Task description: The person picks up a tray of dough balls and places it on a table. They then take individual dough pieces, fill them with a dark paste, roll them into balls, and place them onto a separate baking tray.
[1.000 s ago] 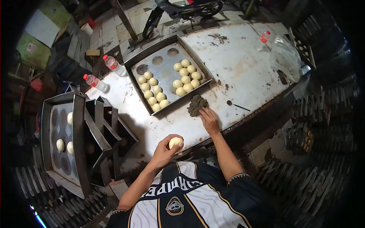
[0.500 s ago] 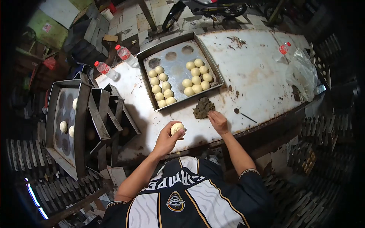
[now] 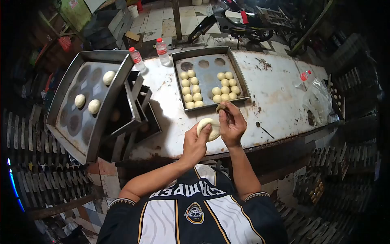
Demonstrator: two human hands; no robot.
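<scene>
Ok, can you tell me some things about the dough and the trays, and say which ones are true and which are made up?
1. The left hand holds a flattened piece of dough. True.
2. The right hand is resting flat on the table. False: it is raised, pinching a bit of dark filling right above the dough.
3. The tray in front of the person holds two clusters of dough balls. True.
4. The big tray on the left is packed full of dough balls. False: only three lie on it.
5. Two bottles with red caps stand near the far edge of the table. True.
</scene>
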